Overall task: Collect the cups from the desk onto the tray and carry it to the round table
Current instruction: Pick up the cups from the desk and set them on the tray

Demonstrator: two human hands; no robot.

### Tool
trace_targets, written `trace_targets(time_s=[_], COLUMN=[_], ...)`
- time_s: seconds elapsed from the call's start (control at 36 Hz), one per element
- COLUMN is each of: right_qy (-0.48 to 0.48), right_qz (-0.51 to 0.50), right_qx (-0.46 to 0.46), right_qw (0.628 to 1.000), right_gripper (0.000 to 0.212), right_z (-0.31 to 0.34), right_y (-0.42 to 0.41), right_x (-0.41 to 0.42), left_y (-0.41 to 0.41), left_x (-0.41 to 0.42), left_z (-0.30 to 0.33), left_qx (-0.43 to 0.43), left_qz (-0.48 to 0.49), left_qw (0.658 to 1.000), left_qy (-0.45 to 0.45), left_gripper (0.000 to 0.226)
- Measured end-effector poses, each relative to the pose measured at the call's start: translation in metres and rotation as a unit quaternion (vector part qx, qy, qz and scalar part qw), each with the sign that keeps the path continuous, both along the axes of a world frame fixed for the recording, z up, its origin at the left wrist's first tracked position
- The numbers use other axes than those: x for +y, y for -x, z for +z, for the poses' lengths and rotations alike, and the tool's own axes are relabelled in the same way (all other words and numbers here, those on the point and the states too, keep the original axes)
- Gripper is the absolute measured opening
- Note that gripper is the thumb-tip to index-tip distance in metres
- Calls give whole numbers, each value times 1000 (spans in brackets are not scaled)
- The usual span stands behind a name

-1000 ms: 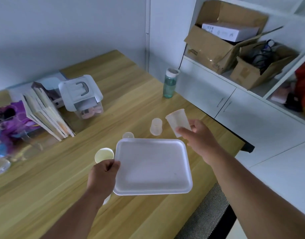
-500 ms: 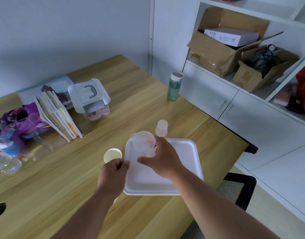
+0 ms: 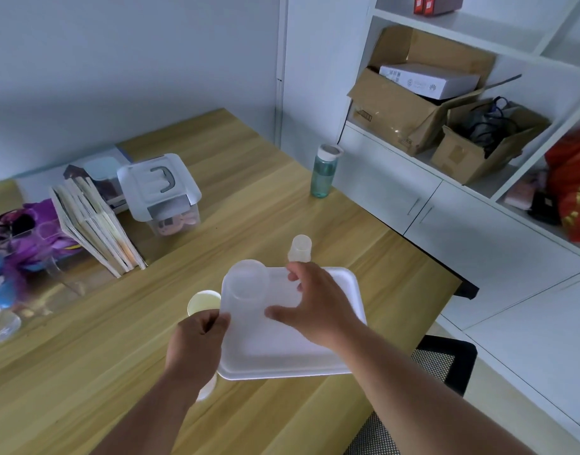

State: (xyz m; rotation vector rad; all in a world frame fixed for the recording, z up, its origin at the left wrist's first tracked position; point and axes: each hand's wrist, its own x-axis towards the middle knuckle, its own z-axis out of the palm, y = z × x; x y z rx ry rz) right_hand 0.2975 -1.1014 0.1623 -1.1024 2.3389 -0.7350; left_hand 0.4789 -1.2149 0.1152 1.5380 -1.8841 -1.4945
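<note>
Standing on the white foam tray [image 3: 282, 353] now, the clear plastic cup [image 3: 247, 284] has left the right hand [image 3: 314, 303], which half a second ago was lowering it there.

That right hand hovers over the tray with fingers spread and nothing in its grip, just beside the cup; the left hand [image 3: 196, 343] pinches the tray's left edge as before, holding it above the wooden surface [image 3: 85, 372]. The cup is translucent, upright, rim up, at the tray's far-left corner. A yellowish paper cup [image 3: 203, 302] stands just left of the tray, partly hidden by the left hand; a small clear cup [image 3: 300, 248] stands beyond the far edge. Something pale under the left wrist is too hidden to name.
</note>
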Motion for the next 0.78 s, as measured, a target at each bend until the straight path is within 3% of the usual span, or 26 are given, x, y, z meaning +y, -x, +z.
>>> trace_targets(time_s=[0.14,0.22,0.56,0.78], right_qy=[54,61,-65,-157], right_qz=[-69,-107,-79,69], right_qx=[16,36,67,127], right_qw=[996,992,992,977], right_gripper=[57,50,70,87], right_z=[8,4,-57,-109], right_y=[35,59,134,163], right_x=[13,13,-37,-80], left_y=[-10,-16,-21,-12], left_x=[-12,-19,-46,-53], left_z=[-3,-3,-17,-30], left_qx=[0,-6,-20,-29], left_qz=[22,30,67,86], left_qw=[1000,1000,997,996], left_qy=[-1,2,26,20], left_gripper=[24,23,25,23])
